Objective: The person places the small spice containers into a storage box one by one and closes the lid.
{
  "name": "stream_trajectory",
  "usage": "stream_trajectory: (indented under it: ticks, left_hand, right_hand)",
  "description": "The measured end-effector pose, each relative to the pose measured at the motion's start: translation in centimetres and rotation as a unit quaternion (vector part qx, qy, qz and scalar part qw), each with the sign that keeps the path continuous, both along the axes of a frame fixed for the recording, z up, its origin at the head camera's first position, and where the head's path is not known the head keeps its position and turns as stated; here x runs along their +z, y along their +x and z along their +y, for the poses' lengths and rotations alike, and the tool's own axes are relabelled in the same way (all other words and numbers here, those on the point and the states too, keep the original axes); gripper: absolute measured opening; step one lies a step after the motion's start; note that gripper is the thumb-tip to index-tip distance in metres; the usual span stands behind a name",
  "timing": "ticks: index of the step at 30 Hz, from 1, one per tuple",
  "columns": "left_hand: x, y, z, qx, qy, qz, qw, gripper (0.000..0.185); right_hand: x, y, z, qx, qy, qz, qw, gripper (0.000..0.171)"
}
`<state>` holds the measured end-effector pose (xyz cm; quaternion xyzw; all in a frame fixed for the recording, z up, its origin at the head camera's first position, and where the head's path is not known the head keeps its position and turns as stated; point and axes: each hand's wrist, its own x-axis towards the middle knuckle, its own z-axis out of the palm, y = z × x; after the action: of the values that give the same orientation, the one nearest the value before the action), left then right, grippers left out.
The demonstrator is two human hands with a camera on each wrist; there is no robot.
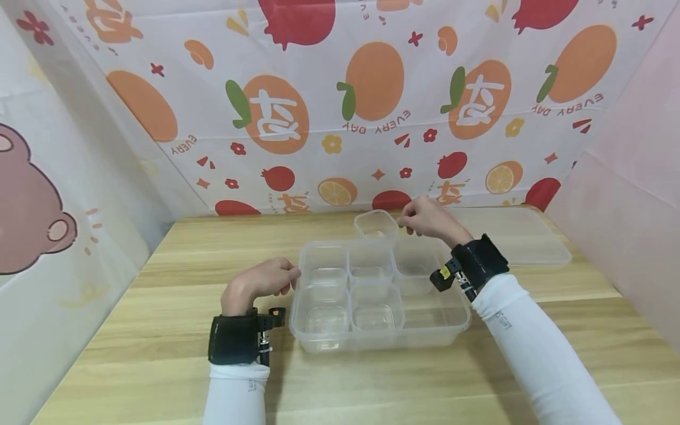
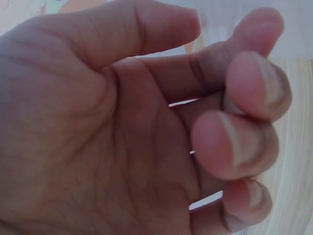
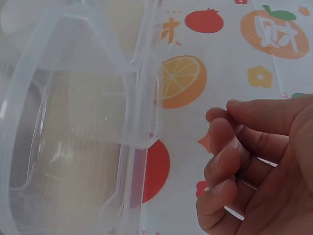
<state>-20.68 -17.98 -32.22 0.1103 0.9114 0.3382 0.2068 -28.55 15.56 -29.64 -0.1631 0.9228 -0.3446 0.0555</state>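
Observation:
A large clear plastic box (image 1: 430, 337) sits mid-table with several small clear square containers (image 1: 325, 323) inside. Its front right section holds none of them. At the box's back edge, another small clear container (image 1: 375, 222) rises above the rim. My right hand (image 1: 429, 217) is beside this container, thumb and fingertips close together. In the right wrist view a gap separates those fingertips (image 3: 225, 169) from the clear plastic. My left hand (image 1: 265, 277) is at the box's left rim, fingers loosely bent; the left wrist view shows thumb and index finger apart, against translucent plastic (image 2: 217, 19).
A flat translucent lid (image 1: 517, 239) lies on the wooden table (image 1: 175, 330) at the back right. Behind the table hangs a fruit-printed cloth (image 1: 329, 159), with pale cloth (image 1: 127, 165) at the left side. Black camera straps (image 1: 234, 339) wrap both wrists.

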Motion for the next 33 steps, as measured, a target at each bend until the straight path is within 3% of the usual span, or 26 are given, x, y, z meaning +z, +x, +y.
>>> stream_trajectory:
  ticks: [9,19,33]
  left_hand:
    - [-0.2,-0.2,0.0,-0.005,-0.004,0.005,1.0,0.031]
    - [0.0,-0.1,0.0,-0.005,-0.002,0.002,1.0,0.029]
    - [-0.1,-0.2,0.1,-0.011,0.003,0.005,0.9999,0.03]
  right_hand:
    - [-0.5,-1.0,-0.5,-0.029,0.06,0.023,0.998,0.022]
    - [-1.1,-2.8,-0.4,-0.032,0.111,-0.04,0.993,0.022]
    - [-1.9,-3.9,-0.6,-0.047,0.16,-0.061,0.984,0.024]
